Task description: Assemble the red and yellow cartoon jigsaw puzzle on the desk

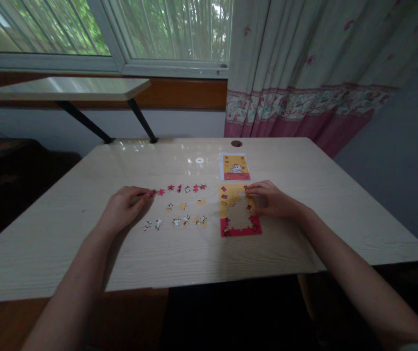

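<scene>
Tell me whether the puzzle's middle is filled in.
No, the puzzle has bare tabletop showing inside its red-and-yellow border.

Bench point(179, 258) is showing pale wood grain, looking smooth, and is throwing glossy glints toward its far edge. Raised shelf point(66, 89) is reflecting window light, also looking glossy; its black supports point(142, 121) are looking like painted metal. Puzzle border point(241, 232) and loose pieces point(176, 223) are looking like printed card, mostly matt. Reference picture point(236, 168) is looking like paper. Curtain point(289, 44) is hanging in soft cloth folds. Window panes point(179, 29) are showing smooth glass. Wall point(194, 122) is looking matt.
</scene>
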Demonstrator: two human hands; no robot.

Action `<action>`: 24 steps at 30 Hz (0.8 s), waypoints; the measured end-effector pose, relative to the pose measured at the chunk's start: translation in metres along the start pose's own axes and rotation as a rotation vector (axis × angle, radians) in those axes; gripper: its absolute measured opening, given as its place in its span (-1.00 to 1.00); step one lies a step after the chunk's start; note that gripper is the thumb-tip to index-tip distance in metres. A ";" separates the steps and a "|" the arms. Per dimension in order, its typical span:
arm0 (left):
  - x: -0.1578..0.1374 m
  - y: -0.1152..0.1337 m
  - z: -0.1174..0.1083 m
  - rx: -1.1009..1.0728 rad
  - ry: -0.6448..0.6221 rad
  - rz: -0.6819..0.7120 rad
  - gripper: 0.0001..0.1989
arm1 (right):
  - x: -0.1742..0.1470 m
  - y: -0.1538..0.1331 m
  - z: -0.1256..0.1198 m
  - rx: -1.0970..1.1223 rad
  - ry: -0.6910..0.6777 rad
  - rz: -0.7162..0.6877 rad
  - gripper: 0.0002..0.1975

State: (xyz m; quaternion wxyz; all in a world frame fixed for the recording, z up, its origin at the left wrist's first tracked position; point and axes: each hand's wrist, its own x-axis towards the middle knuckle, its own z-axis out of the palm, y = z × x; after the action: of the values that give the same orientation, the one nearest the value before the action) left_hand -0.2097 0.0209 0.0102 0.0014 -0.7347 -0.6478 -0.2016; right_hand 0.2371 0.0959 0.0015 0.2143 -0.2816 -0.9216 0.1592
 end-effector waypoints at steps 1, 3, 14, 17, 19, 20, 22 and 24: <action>0.000 0.000 0.000 0.004 0.000 -0.003 -0.62 | 0.000 0.001 0.000 -0.002 0.004 -0.001 -0.46; 0.000 0.001 -0.001 0.008 0.000 -0.008 -0.63 | -0.001 0.004 -0.002 -0.015 0.013 0.001 -0.49; -0.001 0.001 -0.002 -0.006 -0.035 -0.016 -0.65 | -0.004 0.009 -0.002 -0.054 0.008 0.024 -0.52; -0.001 0.002 -0.003 -0.008 -0.037 -0.012 -0.66 | -0.003 0.008 -0.002 -0.051 -0.002 0.028 -0.52; 0.000 0.003 -0.003 -0.012 -0.043 -0.018 -0.66 | -0.003 0.008 -0.002 -0.050 -0.004 0.027 -0.52; 0.000 0.004 -0.003 -0.011 -0.047 -0.025 -0.66 | -0.003 0.008 -0.002 -0.051 -0.003 0.025 -0.52; 0.000 0.006 -0.003 -0.008 -0.056 -0.037 -0.66 | -0.003 0.008 -0.002 -0.050 -0.001 0.021 -0.52; 0.000 0.007 -0.004 -0.011 -0.063 -0.049 -0.66 | -0.003 0.009 -0.002 -0.049 -0.001 0.015 -0.52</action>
State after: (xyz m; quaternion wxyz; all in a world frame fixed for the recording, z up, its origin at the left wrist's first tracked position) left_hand -0.2039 0.0187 0.0152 -0.0279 -0.7246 -0.6643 -0.1816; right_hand 0.2443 0.1011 -0.0018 0.2056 -0.2935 -0.9233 0.1383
